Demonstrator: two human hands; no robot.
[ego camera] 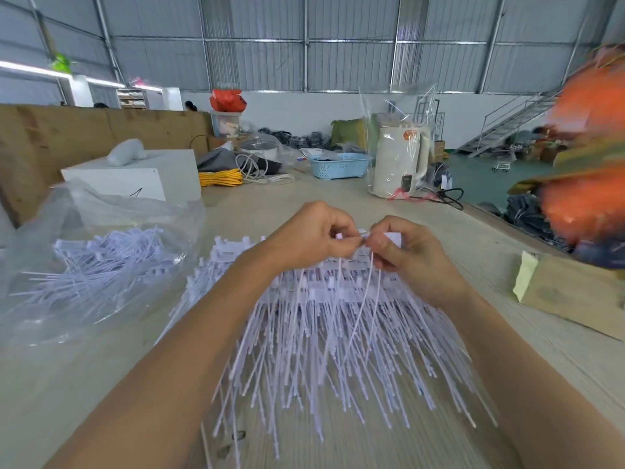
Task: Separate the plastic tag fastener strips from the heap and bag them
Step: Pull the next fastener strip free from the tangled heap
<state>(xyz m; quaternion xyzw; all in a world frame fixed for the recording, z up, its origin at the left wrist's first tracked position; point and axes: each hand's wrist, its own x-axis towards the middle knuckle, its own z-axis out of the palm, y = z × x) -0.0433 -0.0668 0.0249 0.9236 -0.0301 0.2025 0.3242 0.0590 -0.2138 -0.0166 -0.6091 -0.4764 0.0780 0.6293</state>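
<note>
A heap of white plastic tag fastener strips (321, 336) fans out on the table in front of me, thin tails pointing toward me. Above its far end, my left hand (307, 236) and my right hand (404, 252) meet, each pinching the head end of a fastener strip (363, 299) whose thin tails hang down over the heap. To the left lies a clear plastic bag (101, 231), open, with many separated strips (101, 262) inside.
A white box (135, 177) stands behind the bag. A cardboard piece with tape (568, 292) lies at the right. Farther back are a white kettle in plastic wrap (399, 160), a blue basket (340, 165) and yellow cable (220, 177). An orange blurred shape (588, 147) fills the right edge.
</note>
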